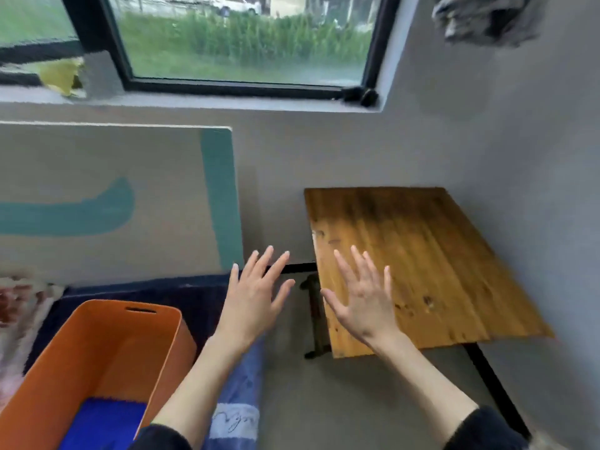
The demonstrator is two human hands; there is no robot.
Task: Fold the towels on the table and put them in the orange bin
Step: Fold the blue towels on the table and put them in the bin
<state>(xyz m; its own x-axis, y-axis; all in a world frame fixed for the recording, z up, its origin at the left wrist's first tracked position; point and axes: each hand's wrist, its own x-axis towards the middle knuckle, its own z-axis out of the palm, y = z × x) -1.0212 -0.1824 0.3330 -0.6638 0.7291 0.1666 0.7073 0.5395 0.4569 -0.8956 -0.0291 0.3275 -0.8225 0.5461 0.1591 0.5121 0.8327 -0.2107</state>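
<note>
Below left hand (251, 297), lower left: orange bin (97, 362), blue towel (104, 423) inside. Both hands raised, fingers spread, holding nothing; right hand (365, 297) over table (438, 254) edge.

orange bin (97, 358): near end cut off by the bottom edge of the picture.
blue towel (104, 423): only part shows in the bin; folded or not cannot be told.
worktop (422, 261): its near left corner is covered by the right hand (363, 300).
grey cloth (483, 17): cut off at the top edge, blurred, kind unclear.
yellow thing (61, 76): smeared on the window sill, cannot be named.
patterned cloth (19, 306): cut off at the left edge.
sleeves (483, 430): both run out at the bottom edge.
</note>
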